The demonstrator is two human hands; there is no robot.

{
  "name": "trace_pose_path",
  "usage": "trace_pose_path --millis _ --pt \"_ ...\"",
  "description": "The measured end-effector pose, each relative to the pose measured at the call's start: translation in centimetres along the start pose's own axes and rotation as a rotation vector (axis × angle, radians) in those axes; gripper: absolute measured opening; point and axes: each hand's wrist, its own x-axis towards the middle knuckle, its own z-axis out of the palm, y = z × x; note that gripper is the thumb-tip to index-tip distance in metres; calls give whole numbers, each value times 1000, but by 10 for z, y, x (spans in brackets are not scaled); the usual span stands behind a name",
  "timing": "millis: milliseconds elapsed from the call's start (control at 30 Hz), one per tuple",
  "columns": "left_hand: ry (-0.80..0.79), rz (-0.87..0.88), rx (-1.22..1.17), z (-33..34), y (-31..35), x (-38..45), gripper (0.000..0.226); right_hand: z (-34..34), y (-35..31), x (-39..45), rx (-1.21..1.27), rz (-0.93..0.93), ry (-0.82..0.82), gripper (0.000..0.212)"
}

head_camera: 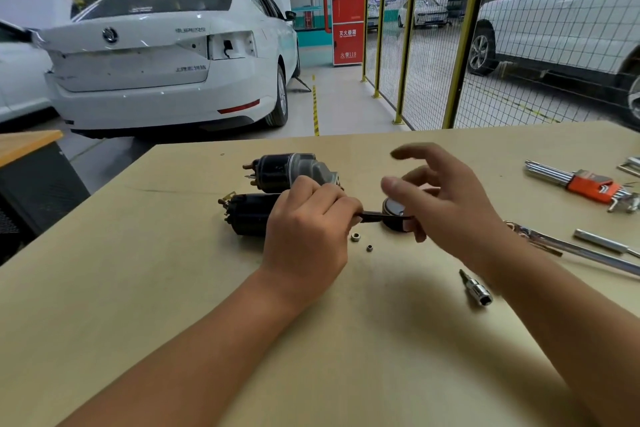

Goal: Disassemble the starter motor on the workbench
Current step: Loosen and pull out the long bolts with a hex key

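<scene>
Starter motor [277,180] lengthwise left-right

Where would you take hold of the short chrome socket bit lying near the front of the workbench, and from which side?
Grip the short chrome socket bit across its thick square-drive barrel, coming from above. It lies flat on the pale wooden workbench with bare surface around it, and its thin tip probably offers less hold.

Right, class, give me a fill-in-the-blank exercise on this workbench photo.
1. The left hand grips the starter ____.
2. Two small nuts lie loose on the ____.
3. The hex key set sits in an ____ holder.
4. The right hand has its fingers ____.

Missing words: motor; workbench; orange; open
</scene>
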Motion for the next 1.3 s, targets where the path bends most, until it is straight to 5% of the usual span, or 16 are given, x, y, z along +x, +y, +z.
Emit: trace_pose_path --millis 67,167,333,467,633,733,833,900,1100,1300 --pt "-2 -2 -2 0 1 0 4 -2 -5 2 103 129 20 24" --pt "-4 -3 -6 -1 1 0 3 -7 -7 4 86 364 -162 42" --pt "-8 -3 -53 -4 0 1 3 -7 -5 -1 113 459 -426 27" --pt "68 -60 -78 -17 -18 9 20 3 -1 -2 8 334 -346 26" --pt "228 -670 -122 -40 -71 9 28 15 4 -5 -225 84 -151 22" --pt "87 -999 -195 -42 -100 0 33 18 6 -7 -407 -6 -127 18" --pt "-78 -1154 -555 -37 -106 -4 19 19 5 -9 -473 -64 -84 12" --pt "-147 -1179 -647 -32 -103 -6 37 18 4 -10 -490 -91 -69 8" --pt "-185 -1128 -696 -34 -101 -4 43 15 -1 -11 -602 -183 -131 6" --pt "-324 -1054 -736 -38 -102 -4 60 2 -6 -3 -705 -273 -217 23"
